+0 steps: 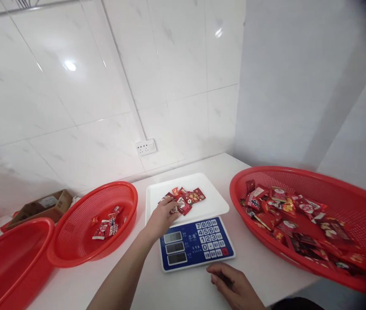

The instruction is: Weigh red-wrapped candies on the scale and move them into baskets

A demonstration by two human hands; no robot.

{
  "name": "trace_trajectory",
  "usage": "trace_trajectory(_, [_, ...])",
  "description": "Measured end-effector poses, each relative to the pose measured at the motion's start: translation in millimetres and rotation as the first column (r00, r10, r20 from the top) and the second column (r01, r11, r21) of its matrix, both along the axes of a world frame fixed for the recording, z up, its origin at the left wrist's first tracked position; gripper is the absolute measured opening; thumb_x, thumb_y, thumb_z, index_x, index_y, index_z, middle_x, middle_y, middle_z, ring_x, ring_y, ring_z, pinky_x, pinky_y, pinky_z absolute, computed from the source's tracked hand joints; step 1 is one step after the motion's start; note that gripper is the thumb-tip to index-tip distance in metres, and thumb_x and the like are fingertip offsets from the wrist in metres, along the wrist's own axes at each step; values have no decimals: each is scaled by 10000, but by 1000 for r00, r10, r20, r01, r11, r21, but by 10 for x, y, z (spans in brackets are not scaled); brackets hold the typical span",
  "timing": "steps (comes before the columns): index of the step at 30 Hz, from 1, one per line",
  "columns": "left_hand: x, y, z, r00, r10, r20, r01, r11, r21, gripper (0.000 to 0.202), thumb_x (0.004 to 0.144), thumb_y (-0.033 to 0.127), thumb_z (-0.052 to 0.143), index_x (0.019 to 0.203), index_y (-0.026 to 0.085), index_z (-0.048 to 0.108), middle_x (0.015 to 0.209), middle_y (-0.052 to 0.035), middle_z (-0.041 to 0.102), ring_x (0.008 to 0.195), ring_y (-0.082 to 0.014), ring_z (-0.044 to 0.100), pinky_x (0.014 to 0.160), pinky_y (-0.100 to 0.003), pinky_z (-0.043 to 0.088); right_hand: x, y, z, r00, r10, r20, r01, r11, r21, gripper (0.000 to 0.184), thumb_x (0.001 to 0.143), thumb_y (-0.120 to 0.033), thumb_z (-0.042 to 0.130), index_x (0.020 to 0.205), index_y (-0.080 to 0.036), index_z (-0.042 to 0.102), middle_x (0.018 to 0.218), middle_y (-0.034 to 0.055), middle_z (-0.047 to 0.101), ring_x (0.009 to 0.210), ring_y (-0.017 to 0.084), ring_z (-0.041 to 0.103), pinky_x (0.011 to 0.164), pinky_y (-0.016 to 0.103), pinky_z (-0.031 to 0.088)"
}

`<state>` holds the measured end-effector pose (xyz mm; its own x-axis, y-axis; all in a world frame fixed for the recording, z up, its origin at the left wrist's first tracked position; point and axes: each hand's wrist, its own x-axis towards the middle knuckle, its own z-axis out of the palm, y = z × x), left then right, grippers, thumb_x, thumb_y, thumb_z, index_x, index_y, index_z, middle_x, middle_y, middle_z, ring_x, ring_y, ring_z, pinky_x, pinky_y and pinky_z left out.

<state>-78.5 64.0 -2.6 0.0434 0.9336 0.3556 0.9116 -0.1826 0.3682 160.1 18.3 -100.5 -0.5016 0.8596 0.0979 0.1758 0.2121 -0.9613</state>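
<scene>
My left hand (164,215) reaches over the white tray of the digital scale (213,202), its fingers closed on small red snack packets (184,206). Several of these packets lie in a loose pile there, partly hidden by my fingers. In front of the tray is the scale's blue panel (198,243) with number keys and three small displays. My right hand (234,286) rests near the table's front edge, just below the keypad. Its fingers are curled in, and nothing shows in them.
On the right, a large red basket (286,170) holds many red packets. A red basket (73,219) with several packets stands left of the scale, beside another red basket (17,254). Behind them is a cardboard box (61,204). A socket (146,147) is on the tiled wall.
</scene>
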Motion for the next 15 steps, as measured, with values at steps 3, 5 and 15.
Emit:
trace_trajectory(3, [59,-89,80,1000,-10,4,9,997,71,220,825,269,546,1020,214,631,1196,-100,590,1126,-246,537,950,-438,447,1,3,0,1000,-1,-6,1,1000,-8,267,793,-430,523,810,-206,668,747,36,678,709,197,620,672,291,502])
trace_trajectory(5, [163,-266,134,1000,-25,17,22,991,131,219,862,271,485,1025,202,615,1154,-96,608,1139,-228,517,974,-435,421,4,10,-7,1000,1,-10,-1,1000,-16,289,796,-444,516,828,-203,673,758,40,678,708,199,619,667,292,504])
trace_trajectory(15, [846,-1150,-589,949,-203,240,243,958,-150,205,792,153,518,953,226,623,887,-44,706,798,-179,658,714,-278,525,31,1,119,978,203,45,-204,979,18,214,837,-302,497,946,-202,652,854,50,677,808,199,619,754,307,489])
